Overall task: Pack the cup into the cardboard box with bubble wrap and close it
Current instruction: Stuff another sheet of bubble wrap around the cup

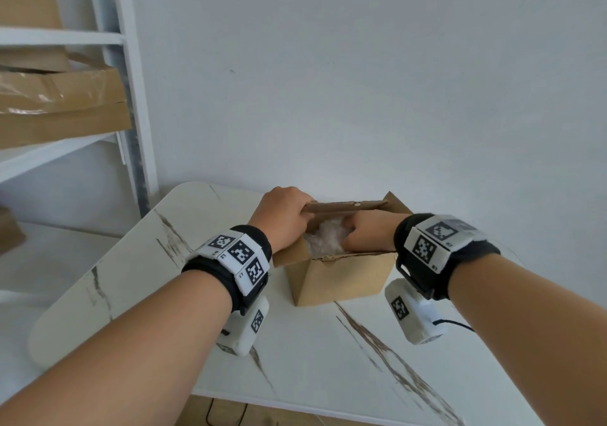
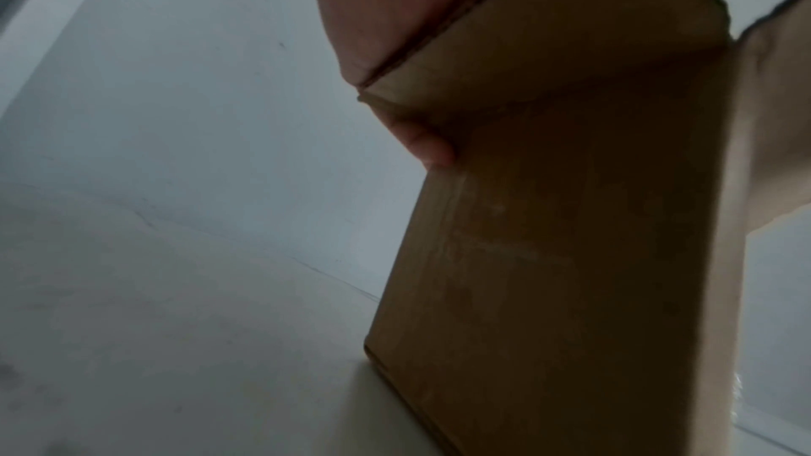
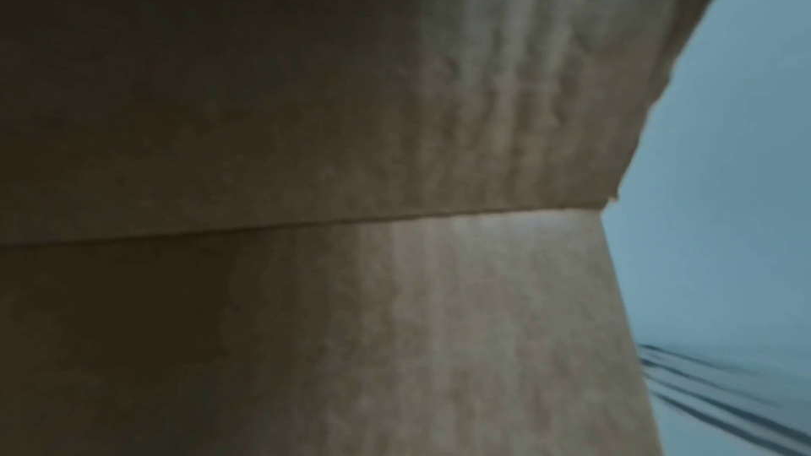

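The box stands open near the far edge of the marbled surface, bubble wrap filling its mouth; the cup we cannot see. Our left hand grips the raised far flap, fingers curled round its edge. Our right hand reaches down into the box onto the wrap; whether its fingers are clenched we cannot tell. Cartons sit on the shelf at left.

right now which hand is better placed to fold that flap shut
Left. The left hand already grips the box flap, while the right hand is down inside the cardboard box on the bubble wrap.
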`<action>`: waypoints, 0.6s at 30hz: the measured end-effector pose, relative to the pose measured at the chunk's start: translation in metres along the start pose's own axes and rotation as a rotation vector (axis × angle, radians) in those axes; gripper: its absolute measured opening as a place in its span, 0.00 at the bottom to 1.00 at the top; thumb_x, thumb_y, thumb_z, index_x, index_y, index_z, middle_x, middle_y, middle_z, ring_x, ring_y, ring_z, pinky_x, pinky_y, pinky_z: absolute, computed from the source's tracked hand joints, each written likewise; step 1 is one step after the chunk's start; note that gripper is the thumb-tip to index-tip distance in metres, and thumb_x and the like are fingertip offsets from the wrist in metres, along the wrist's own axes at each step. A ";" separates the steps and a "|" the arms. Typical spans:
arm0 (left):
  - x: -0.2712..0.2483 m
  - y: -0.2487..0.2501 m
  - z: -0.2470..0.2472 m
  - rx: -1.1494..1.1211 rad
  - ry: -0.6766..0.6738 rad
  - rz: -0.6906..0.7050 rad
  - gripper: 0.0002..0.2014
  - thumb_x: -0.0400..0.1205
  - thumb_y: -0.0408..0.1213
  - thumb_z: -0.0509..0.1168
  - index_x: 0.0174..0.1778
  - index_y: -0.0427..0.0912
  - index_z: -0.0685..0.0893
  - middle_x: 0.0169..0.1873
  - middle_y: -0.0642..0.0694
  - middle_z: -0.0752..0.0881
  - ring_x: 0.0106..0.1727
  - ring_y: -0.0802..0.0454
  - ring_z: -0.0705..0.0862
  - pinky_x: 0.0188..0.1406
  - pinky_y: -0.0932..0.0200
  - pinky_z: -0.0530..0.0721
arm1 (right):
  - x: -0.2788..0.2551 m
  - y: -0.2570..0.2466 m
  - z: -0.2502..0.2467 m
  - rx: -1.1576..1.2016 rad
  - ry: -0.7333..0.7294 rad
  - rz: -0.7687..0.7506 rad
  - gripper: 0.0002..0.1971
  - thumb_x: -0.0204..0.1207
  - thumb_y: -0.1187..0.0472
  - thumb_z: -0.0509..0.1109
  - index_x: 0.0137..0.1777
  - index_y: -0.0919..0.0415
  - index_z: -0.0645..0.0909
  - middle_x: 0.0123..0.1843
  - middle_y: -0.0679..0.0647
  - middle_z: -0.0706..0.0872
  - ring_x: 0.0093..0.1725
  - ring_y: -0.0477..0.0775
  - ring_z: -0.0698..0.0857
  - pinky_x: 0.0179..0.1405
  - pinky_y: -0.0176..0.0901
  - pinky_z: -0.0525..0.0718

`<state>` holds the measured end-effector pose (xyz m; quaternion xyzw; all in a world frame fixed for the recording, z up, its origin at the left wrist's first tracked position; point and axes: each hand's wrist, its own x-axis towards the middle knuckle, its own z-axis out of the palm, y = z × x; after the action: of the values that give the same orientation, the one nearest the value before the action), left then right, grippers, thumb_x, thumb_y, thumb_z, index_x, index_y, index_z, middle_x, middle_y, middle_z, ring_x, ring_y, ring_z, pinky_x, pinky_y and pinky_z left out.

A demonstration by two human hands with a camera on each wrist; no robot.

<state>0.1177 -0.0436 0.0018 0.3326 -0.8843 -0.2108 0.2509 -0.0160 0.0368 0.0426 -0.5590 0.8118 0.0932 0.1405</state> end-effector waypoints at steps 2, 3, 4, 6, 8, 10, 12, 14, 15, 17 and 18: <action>0.003 -0.002 0.001 -0.013 -0.012 -0.020 0.09 0.81 0.33 0.63 0.38 0.39 0.87 0.35 0.43 0.88 0.42 0.44 0.84 0.43 0.55 0.81 | 0.007 -0.002 -0.003 -0.060 -0.016 0.015 0.19 0.78 0.55 0.64 0.65 0.63 0.81 0.64 0.60 0.84 0.62 0.62 0.83 0.56 0.47 0.77; 0.004 -0.003 0.001 -0.014 -0.016 -0.029 0.10 0.81 0.33 0.63 0.35 0.41 0.84 0.33 0.45 0.85 0.40 0.45 0.82 0.40 0.57 0.78 | 0.010 -0.005 -0.005 -0.102 -0.040 0.014 0.19 0.80 0.56 0.62 0.65 0.65 0.80 0.64 0.61 0.84 0.60 0.61 0.83 0.55 0.47 0.77; 0.005 -0.003 0.001 -0.014 -0.020 -0.037 0.10 0.81 0.33 0.63 0.34 0.43 0.83 0.32 0.47 0.84 0.38 0.46 0.81 0.38 0.58 0.75 | 0.012 -0.008 -0.006 -0.146 -0.067 0.013 0.18 0.81 0.57 0.59 0.65 0.66 0.80 0.63 0.62 0.84 0.57 0.60 0.83 0.54 0.47 0.77; 0.006 -0.003 0.002 -0.016 -0.027 -0.049 0.10 0.81 0.33 0.62 0.35 0.46 0.83 0.32 0.48 0.83 0.38 0.48 0.80 0.38 0.60 0.73 | 0.016 -0.011 -0.005 -0.202 -0.076 0.006 0.17 0.82 0.56 0.58 0.60 0.66 0.82 0.52 0.61 0.85 0.49 0.58 0.82 0.50 0.46 0.79; 0.006 -0.004 0.001 -0.026 -0.033 -0.057 0.11 0.80 0.32 0.62 0.33 0.46 0.82 0.33 0.47 0.84 0.39 0.47 0.80 0.38 0.59 0.73 | 0.017 -0.011 -0.002 -0.237 0.016 0.012 0.15 0.79 0.51 0.61 0.50 0.61 0.84 0.38 0.54 0.82 0.43 0.56 0.81 0.45 0.46 0.80; 0.005 -0.004 0.000 -0.042 -0.044 -0.070 0.13 0.80 0.31 0.62 0.29 0.47 0.78 0.32 0.47 0.83 0.38 0.46 0.80 0.38 0.60 0.73 | 0.012 -0.008 0.002 -0.270 0.206 0.028 0.12 0.76 0.47 0.63 0.41 0.55 0.80 0.36 0.51 0.80 0.39 0.55 0.81 0.41 0.45 0.80; 0.006 -0.005 -0.001 -0.057 -0.053 -0.084 0.13 0.80 0.32 0.62 0.29 0.47 0.78 0.33 0.46 0.85 0.39 0.46 0.81 0.38 0.60 0.73 | 0.005 -0.009 0.002 -0.315 0.343 0.015 0.08 0.75 0.51 0.64 0.40 0.53 0.79 0.39 0.51 0.82 0.39 0.56 0.81 0.41 0.44 0.80; 0.007 -0.006 0.000 -0.078 -0.053 -0.101 0.08 0.80 0.32 0.62 0.36 0.43 0.83 0.40 0.43 0.89 0.42 0.44 0.83 0.40 0.59 0.75 | -0.001 -0.009 0.000 -0.304 0.428 -0.041 0.08 0.75 0.54 0.63 0.46 0.52 0.84 0.44 0.51 0.86 0.44 0.55 0.84 0.43 0.43 0.80; 0.007 -0.006 0.000 -0.088 -0.046 -0.109 0.08 0.80 0.32 0.62 0.41 0.41 0.86 0.42 0.42 0.90 0.44 0.43 0.84 0.41 0.59 0.76 | -0.002 -0.006 0.000 -0.277 0.440 -0.077 0.11 0.74 0.55 0.63 0.52 0.51 0.86 0.47 0.50 0.88 0.46 0.54 0.84 0.45 0.42 0.80; 0.006 -0.006 0.001 -0.089 -0.039 -0.103 0.10 0.80 0.31 0.62 0.45 0.42 0.89 0.43 0.42 0.90 0.45 0.43 0.85 0.41 0.59 0.77 | -0.005 0.001 0.002 -0.207 0.400 -0.154 0.17 0.75 0.58 0.62 0.61 0.50 0.85 0.57 0.48 0.89 0.55 0.53 0.85 0.54 0.41 0.79; 0.005 -0.006 0.001 -0.084 -0.039 -0.094 0.10 0.81 0.31 0.62 0.42 0.43 0.88 0.41 0.43 0.89 0.44 0.43 0.85 0.40 0.59 0.76 | -0.007 0.004 0.003 -0.176 0.362 -0.191 0.18 0.75 0.60 0.62 0.63 0.51 0.84 0.60 0.48 0.88 0.59 0.53 0.84 0.57 0.41 0.78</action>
<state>0.1162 -0.0510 -0.0010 0.3588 -0.8628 -0.2658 0.2370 -0.0169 0.0457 0.0421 -0.6510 0.7560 0.0479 -0.0487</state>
